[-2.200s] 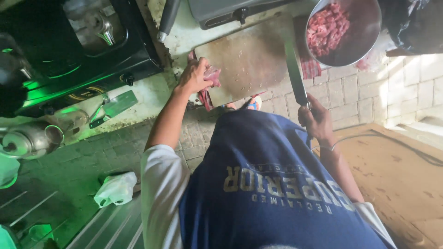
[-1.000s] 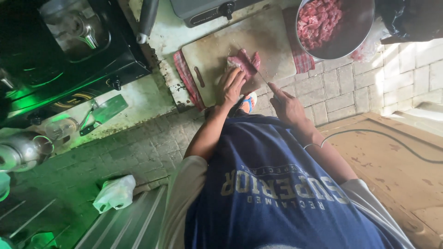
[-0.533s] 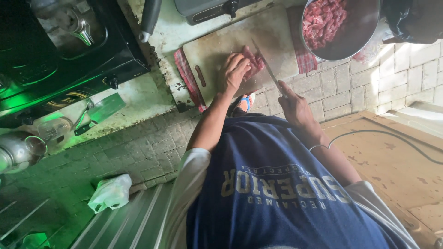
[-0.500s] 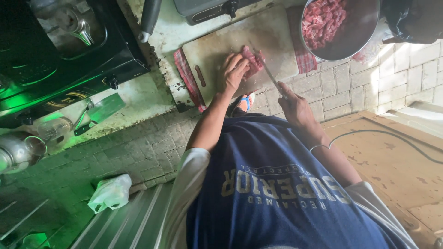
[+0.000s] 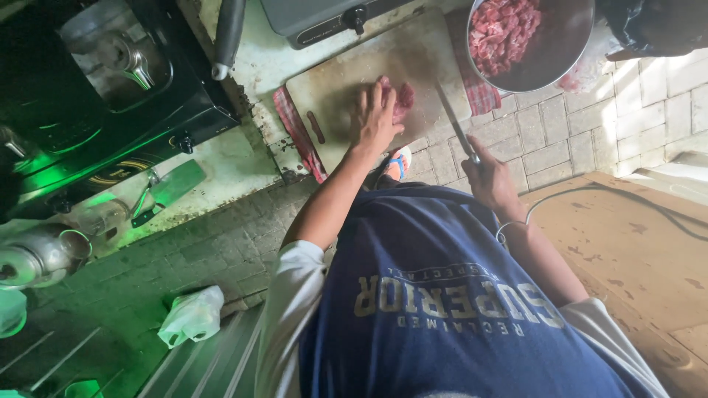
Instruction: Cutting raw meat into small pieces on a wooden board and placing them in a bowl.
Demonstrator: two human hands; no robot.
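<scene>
since half a second ago your left hand (image 5: 376,118) has slid a little off the meat toward you, so more of the dark red raw meat piece (image 5: 400,99) shows beyond your fingertips, and your right hand (image 5: 490,177) has drawn the long steel-bladed knife (image 5: 451,121) away from the meat; its blade now lies slanted across the near right part of the worn pale rectangular cutting board (image 5: 332,92), clear of the cut. the round steel bowl of chopped red meat (image 5: 527,37) sits where it did, at the board's far right corner.

the near edge of the meat is hidden under your left fingers, so you cannot tell how much of it lies beneath the palm. the knife's handle is buried in your right fist, and the blade's tip is hard to make out against the board. the red checked cloth (image 5: 299,136) shows only as strips poking out from under the board's left and right edges. the bowl is cut off by the top of the view.

your left arm reaches forward nearly straight, palm down, fingers spread apart and pressed flat on the meat and board. your right arm is bent at your side, fingers wrapped tight round the knife handle, blade pointing away from you.
</scene>
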